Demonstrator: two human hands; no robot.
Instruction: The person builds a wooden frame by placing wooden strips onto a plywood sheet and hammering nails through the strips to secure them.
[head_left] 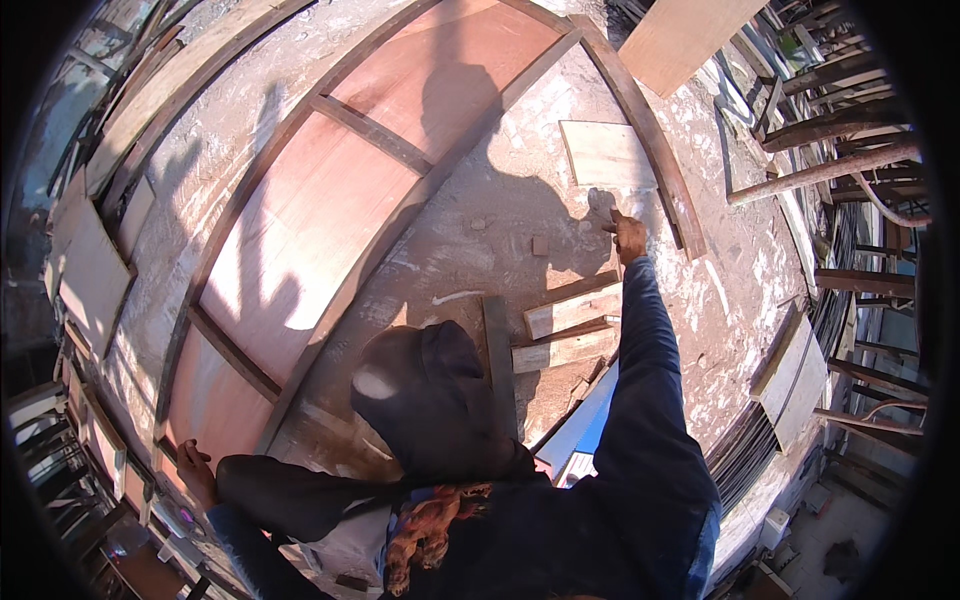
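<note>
My left hand [196, 468] is at the lower left, fingers loosely bent and apart, beside the corner of a long plywood panel [270, 240] framed with dark timber strips [370, 133]. My right arm stretches forward; its hand [628, 236] has curled fingers around something I cannot make out, just below a pale plywood offcut [605, 150] on the dusty concrete floor [430, 270]. Short timber pieces [570, 305] and small blocks [540, 245] lie below and left of that hand. My bent leg [420, 390] is between my hands.
A loose long timber [640, 130] runs along the right. Plywood sheets [90, 250] lie at the left, another [680, 35] at top. Stacked timbers [850, 280], pipes [780, 183] and dark rods [745, 460] crowd the right edge. A blue-and-white object [590, 430] is by my right arm.
</note>
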